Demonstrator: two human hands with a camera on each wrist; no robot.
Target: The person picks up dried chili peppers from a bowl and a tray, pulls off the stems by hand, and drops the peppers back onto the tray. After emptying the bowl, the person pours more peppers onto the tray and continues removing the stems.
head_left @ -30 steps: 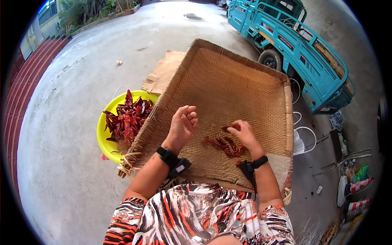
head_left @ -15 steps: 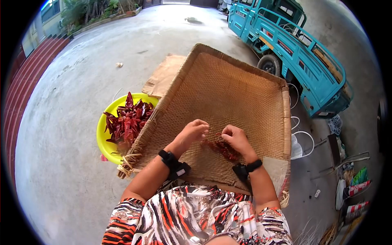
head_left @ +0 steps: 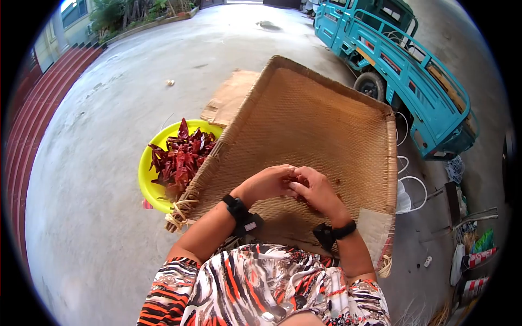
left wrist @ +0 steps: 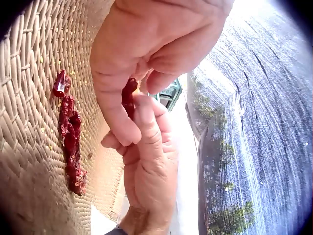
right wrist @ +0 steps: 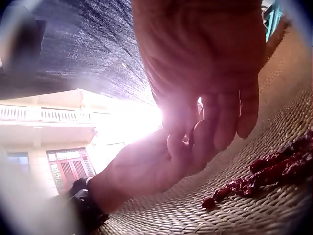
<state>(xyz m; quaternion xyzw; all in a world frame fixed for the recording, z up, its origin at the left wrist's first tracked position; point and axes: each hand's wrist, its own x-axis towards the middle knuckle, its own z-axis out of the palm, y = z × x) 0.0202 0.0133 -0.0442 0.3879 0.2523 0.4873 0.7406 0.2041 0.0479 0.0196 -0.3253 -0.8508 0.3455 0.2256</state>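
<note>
While your two hands meet over the near part of the big square woven bamboo tray (head_left: pixel 321 117), your left hand (head_left: pixel 266 183) and right hand (head_left: pixel 315 190) pinch one dried dark-red chili pepper (left wrist: pixel 129 96) between thumbs and fingertips; the left wrist view shows it caught between both sets of fingers, held just above the weave. Below your hands a short row of loose dried red chilies (left wrist: pixel 70 139) lies on the tray's weave, partly hidden under your right hand in the head view. Left of the tray, touching its edge, sits a round yellow plastic basin (head_left: pixel 145 174) heaped with dried red peppers (head_left: pixel 182 155). Beyond, a flattened piece of brown cardboard (head_left: pixel 228 98) pokes out from under the tray on the concrete, and farther off stands a teal three-wheeled cargo truck (head_left: pixel 402 60).
</note>
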